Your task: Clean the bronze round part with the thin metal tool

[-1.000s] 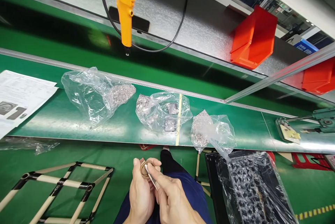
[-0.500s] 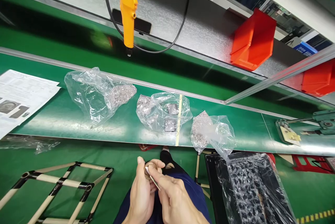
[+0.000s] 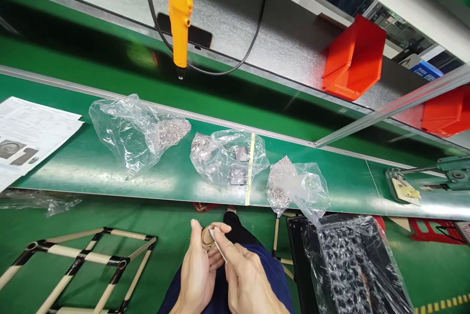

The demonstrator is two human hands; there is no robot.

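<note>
Low in the middle of the view, above my lap, my left hand [image 3: 198, 275] pinches a small brass-coloured ring [image 3: 206, 238] between thumb and fingers. My right hand [image 3: 247, 282] grips thin metal tweezers [image 3: 218, 247], whose tips touch the ring. On the green bench [image 3: 110, 172] ahead lie three clear plastic bags with small silvery parts: one on the left [image 3: 137, 130], one in the middle [image 3: 227, 157], one on the right [image 3: 295, 184].
A yellow electric screwdriver [image 3: 179, 15] hangs on a cable over the conveyor. Printed sheets [image 3: 29, 135] lie at the bench's left end. Red bins [image 3: 354, 57] stand at the back right. A black tray wrapped in plastic [image 3: 352, 265] sits beside my right knee; a pipe frame [image 3: 84, 265] stands lower left.
The ring and tweezers stay together in my hands; both hands have shifted slightly right. The bench items have not moved.
</note>
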